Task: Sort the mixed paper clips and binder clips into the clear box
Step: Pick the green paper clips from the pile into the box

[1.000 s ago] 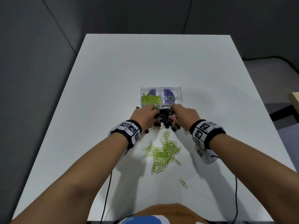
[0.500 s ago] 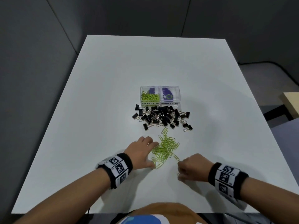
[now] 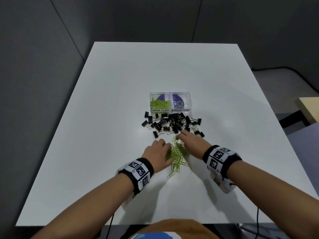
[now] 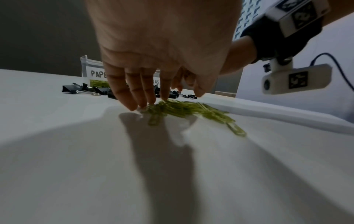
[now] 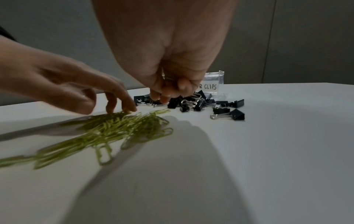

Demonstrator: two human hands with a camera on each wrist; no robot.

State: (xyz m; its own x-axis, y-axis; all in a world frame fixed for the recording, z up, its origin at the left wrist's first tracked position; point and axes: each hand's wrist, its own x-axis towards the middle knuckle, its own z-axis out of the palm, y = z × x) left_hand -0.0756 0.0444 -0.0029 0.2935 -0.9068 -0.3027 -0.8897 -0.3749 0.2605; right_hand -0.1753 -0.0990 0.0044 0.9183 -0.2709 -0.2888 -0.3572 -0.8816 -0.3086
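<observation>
Both hands have closed in on the loose pile since half a second ago: the right hand (image 3: 191, 144), which then lay curled on the bench near the person, now reaches forward along the right side of the green paper clips (image 3: 177, 155), and the left hand (image 3: 158, 152) has pushed up against their left side. From the left wrist view the left hand's fingers (image 4: 132, 97) are straight and slightly spread, tips down on the bench at the edge of the paper clips, touching them. The right hand's fingers are curled downward with the tips bunched near the far end of the green pile, just short of the black binder clips (image 3: 170, 122); whether they pinch a clip I cannot tell, since the tips are blurred in the right wrist view. The paper clips lie gathered into a narrow heap between the two hands, with a few stragglers trailing toward the person. The binder clips sit scattered in a band just in front of the clear box (image 3: 170, 102), touching or nearly touching its front wall. The clear box stands near the middle of the white bench (image 3: 120, 83); its left compartment, labelled PAPER CLIPS, holds green clips, and its right one is labelled BINDER CLIPS. Each wrist wears a black band with square markers.
</observation>
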